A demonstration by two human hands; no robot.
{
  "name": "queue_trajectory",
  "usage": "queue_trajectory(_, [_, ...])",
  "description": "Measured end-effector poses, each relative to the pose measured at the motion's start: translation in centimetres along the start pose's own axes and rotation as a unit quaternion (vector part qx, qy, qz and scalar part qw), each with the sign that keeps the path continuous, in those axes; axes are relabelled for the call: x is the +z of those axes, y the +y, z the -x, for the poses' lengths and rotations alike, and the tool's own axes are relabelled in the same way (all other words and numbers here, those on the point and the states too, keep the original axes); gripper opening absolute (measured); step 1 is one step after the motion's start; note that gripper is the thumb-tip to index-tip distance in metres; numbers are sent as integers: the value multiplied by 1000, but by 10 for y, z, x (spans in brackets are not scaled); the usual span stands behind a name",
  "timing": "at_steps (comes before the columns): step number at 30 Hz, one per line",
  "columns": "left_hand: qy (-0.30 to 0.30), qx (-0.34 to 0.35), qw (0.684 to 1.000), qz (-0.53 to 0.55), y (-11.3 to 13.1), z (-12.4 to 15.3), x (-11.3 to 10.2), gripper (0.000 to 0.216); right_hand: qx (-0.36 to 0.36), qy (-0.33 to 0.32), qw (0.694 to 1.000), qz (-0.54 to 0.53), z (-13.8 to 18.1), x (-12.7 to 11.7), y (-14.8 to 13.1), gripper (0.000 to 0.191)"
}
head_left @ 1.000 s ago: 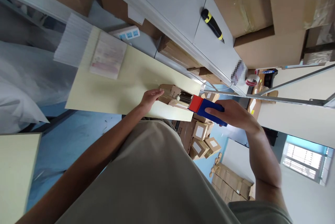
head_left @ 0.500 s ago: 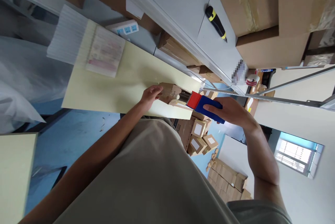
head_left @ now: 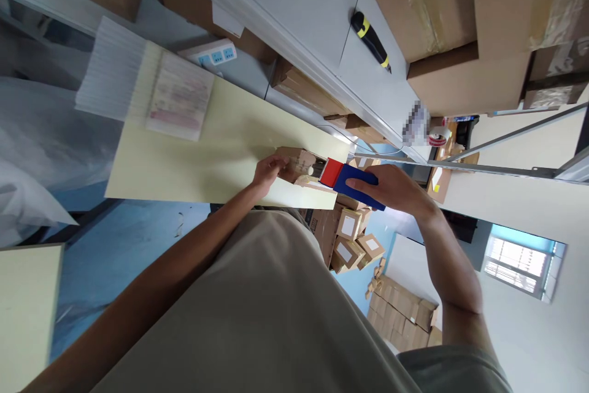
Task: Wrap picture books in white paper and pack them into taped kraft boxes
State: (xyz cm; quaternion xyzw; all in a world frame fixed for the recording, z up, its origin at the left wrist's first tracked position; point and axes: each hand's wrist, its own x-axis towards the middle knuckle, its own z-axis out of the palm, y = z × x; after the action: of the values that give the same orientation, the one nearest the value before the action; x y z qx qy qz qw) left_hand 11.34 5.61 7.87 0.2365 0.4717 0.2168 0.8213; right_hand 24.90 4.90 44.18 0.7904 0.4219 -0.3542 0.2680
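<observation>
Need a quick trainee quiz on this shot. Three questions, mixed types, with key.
1. Multiple choice. What is the left hand touching?
A) the power strip
B) the small cardboard box
C) the roll of tape

2. True or false: the black-and-yellow tool lies on the grey surface.

3. Short answer. Which hand holds the blue-and-red item, and which coloured end points toward the small cardboard box?

Key:
1. B
2. True
3. The right hand; the red end.
</observation>
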Motion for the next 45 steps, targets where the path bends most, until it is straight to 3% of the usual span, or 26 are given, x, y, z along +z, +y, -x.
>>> queue_trajectory(4, [8,19,1000,9,-11,-5,8,47,4,7,1000,3,-5,4,-2,65])
queue_trajectory(8, [29,83,994,-69,-25,-13,6,39,9,8,1000,15,-6,5,-7,66])
queue_trajectory(14, [62,64,983,-159,-28,-11,-12,73,-17,11,999,34,-3,4,-12,70])
queue_trajectory(17, [-11,160,969,-189,-12,3,-16,88,-16,17,999,43,-2,4,-10,70])
queue_trajectory(21, [-144,322,879,-322,15,19,-4,118,-22,22,998,53,-1,6,-13,69])
queue_trajectory(25, [-183,378,814,-401,29,21,15,84,-32,16,998,60,3,6,-25,64])
queue_trajectory(30, [-169,386,789,-447,28,20,19,49,-40,33,995,82,6,7,-26,61])
queue_trajectory(34, [-138,377,787,-469,25,18,12,38,-53,41,994,91,3,13,-5,63])
queue_trajectory(38, [-133,369,783,-482,25,16,7,43,-42,36,994,89,-7,23,35,67])
queue_trajectory(45, [-119,344,767,-528,20,17,0,48,-53,-32,997,55,-58,56,110,78])
